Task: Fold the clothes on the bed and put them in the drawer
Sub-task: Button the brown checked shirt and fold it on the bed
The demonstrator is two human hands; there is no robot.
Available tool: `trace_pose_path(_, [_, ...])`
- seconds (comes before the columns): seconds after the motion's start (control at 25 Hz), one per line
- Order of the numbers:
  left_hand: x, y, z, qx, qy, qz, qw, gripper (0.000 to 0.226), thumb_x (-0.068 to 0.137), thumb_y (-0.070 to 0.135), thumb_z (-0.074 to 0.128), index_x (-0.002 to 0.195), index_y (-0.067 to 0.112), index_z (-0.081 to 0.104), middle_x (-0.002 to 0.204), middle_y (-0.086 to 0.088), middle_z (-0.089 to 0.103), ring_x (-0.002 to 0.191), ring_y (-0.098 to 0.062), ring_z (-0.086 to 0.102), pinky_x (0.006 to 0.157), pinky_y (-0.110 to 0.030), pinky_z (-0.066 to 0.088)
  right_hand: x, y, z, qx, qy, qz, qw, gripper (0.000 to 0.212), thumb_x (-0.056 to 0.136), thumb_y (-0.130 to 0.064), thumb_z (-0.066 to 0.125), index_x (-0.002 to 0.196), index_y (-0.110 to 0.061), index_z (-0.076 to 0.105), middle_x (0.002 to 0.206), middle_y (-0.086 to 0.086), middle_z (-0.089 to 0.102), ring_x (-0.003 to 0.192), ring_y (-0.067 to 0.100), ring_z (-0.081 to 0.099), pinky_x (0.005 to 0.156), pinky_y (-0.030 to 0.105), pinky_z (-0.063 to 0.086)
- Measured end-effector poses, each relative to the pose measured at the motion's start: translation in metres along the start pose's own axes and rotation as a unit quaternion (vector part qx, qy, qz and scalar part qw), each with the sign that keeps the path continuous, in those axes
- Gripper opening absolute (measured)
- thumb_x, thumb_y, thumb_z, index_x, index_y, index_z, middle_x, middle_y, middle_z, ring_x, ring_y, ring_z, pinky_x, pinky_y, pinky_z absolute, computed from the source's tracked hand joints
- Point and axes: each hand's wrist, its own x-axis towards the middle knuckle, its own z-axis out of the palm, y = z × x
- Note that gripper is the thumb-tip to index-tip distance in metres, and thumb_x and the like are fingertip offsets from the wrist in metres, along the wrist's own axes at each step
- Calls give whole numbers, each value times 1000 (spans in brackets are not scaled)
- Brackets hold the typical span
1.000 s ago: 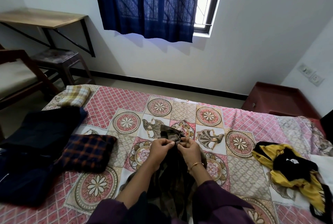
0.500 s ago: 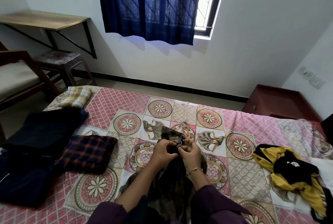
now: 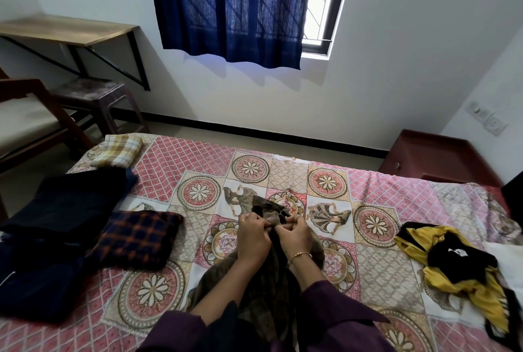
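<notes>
We have both hands on the brown garment [image 3: 266, 286], which lies on the bed [image 3: 396, 196] directly in front of us. Our left hand [image 3: 253, 238] and right hand [image 3: 294, 235] sit side by side, almost touching, and the fingers [image 3: 278, 229] of each are curled and pinching a bunched edge of the cloth at its far end. From the fingers the garment runs back toward our body, so its long axis points straight away from us, with a small crumpled part poking out just beyond the fingertips. Neither hand is nearer: both share the same edge.

We judge the garment to be mid-fold, its top edge being lined up, and the next move will likely turn on drawing that edge along this long axis.

To the left of the fingers lie a folded orange-checked cloth [image 3: 135, 235], dark navy clothes [image 3: 56, 227] and, farther off, a yellow-checked cloth [image 3: 119, 149]. Well to the right lies an unfolded yellow and black garment [image 3: 458, 264]. The drawer unit [image 3: 441, 156] stands beyond the bed to the right.
</notes>
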Motion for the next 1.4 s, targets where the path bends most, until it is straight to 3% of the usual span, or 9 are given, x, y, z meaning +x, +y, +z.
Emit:
trace_pose_path(0.12, [3,3,-11,-224,-81,-176,955,13,90,11,57,85,5,68,88,-9,64,86,-22,57,73,-28,44,0,5,-2,48,-33,-56,997,29,77,-1,65,75,-20,44,66,-3,57,61,10,52,60,20,42])
trace_pose_path(0.24, [3,7,-28,-533,-191,-337,752,25,94,2,50,70,5,58,57,-6,65,47,-14,62,44,-18,47,-2,9,-7,175,-87,-74,978,32,81,9,61,80,-15,42,70,0,55,66,9,53,68,17,46])
trace_pose_path(0.36, [5,8,-33,-594,-178,-327,714,22,96,1,44,78,7,54,59,-6,61,39,-8,59,36,-14,44,-4,14,-4,194,-88,-75,974,26,82,5,63,79,-14,46,74,1,54,70,12,51,69,18,47])
trace_pose_path(0.52, [11,3,-32,-669,-147,-285,670,19,96,-3,41,88,7,55,77,-11,61,64,-16,63,50,-19,53,-9,20,-3,113,-151,-104,977,22,79,-2,70,79,-18,55,75,-4,59,71,7,55,68,17,47])
trace_pose_path(0.84, [-4,2,-19,-623,-100,-217,744,28,84,-19,49,88,7,58,88,-9,65,77,-17,66,70,-24,55,-7,21,-3,314,-162,49,934,14,87,9,55,91,-3,62,86,13,67,81,24,64,79,31,54])
trace_pose_path(1.0, [-10,-7,-7,-370,-1,-216,904,15,76,14,75,72,21,63,81,-7,69,80,-23,66,75,-37,55,-11,18,-5,408,-166,113,891,18,90,9,47,96,-1,61,78,10,70,69,17,68,61,25,56])
trace_pose_path(1.16, [-22,-2,-7,-466,-128,-187,856,10,90,9,58,91,15,66,93,-9,68,93,-24,64,84,-34,51,-17,14,-3,396,-182,137,889,26,93,8,40,92,-5,63,80,9,69,70,16,67,58,22,54])
trace_pose_path(1.28, [-26,-12,-5,-409,-125,-134,894,19,88,5,58,102,17,62,97,-5,67,94,-20,63,79,-27,52,-24,14,0,324,-191,120,919,32,95,9,36,95,-8,63,87,6,65,80,16,62,57,18,52])
trace_pose_path(1.4, [-31,-22,-7,-452,-167,-123,868,25,92,3,50,109,14,64,101,-4,69,96,-18,64,77,-21,51,-25,21,4,273,-174,95,941,29,92,8,46,111,-5,63,95,8,65,91,20,62,68,20,52])
